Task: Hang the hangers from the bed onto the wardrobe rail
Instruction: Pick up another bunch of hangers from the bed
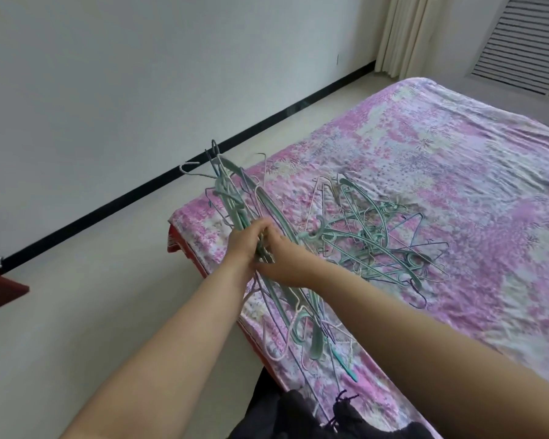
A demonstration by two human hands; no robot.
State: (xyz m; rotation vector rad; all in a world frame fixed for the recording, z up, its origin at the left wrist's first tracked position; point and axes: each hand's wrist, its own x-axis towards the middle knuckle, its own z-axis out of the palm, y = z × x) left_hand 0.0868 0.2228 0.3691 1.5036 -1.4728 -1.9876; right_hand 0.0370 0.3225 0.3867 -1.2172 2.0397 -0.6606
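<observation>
A bundle of teal, white and purple hangers [235, 198] is lifted above the near left corner of the bed [457, 172], its ends sticking out far and near. My left hand [246, 243] grips the bundle at its middle. My right hand [282, 261] closes on the same bundle just beside it, fingers wrapped around the hanger necks. A loose tangled pile of hangers [371, 236] lies on the pink floral bedspread to the right of my hands. No wardrobe rail is in view.
Pale floor [108, 280] runs between the bed and the white wall with a black skirting. A dark red furniture corner [0, 289] juts in at the left edge. Curtains [406, 33] and a slatted vent hang at the far right. Dark clothing lies at the bottom.
</observation>
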